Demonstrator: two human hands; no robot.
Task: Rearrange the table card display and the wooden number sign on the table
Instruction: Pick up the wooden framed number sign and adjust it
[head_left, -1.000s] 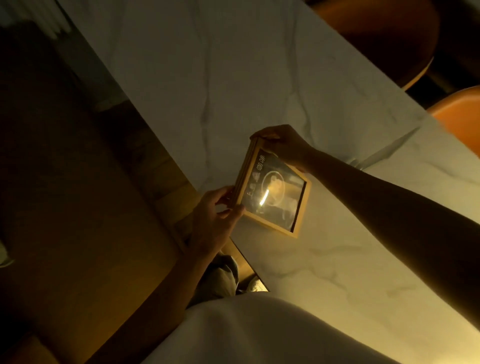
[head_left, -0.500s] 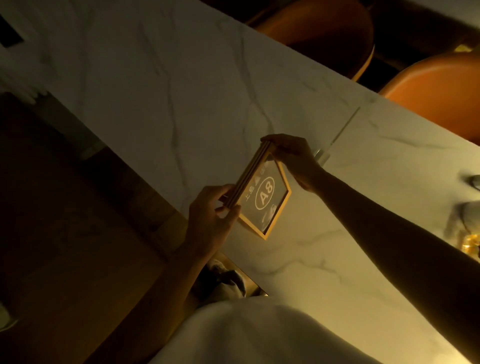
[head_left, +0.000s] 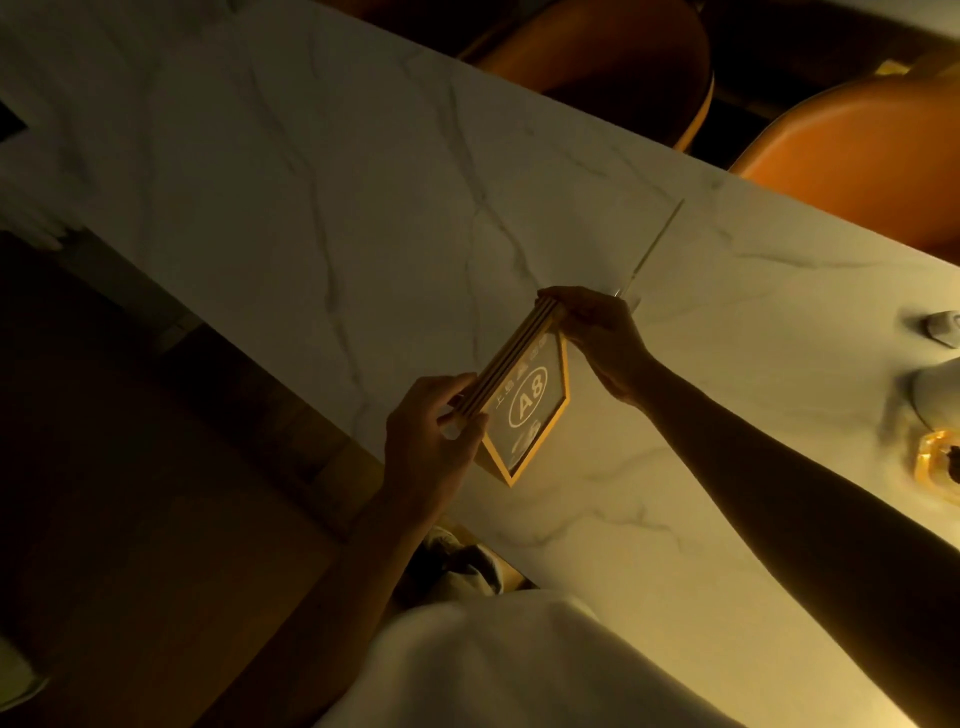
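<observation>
Marble table (head_left: 322, 171), dimly lit; near its front edge the wooden number sign (head_left: 524, 410) reads "A8" in an oval, smaller writing illegible. Left hand (head_left: 431, 441) and right hand (head_left: 602, 338) grasp opposite corners

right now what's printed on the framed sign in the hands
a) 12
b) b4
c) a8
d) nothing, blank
c: the sign shows A8 inside an oval, with the left hand gripping its near end and the right hand its far end.
</observation>
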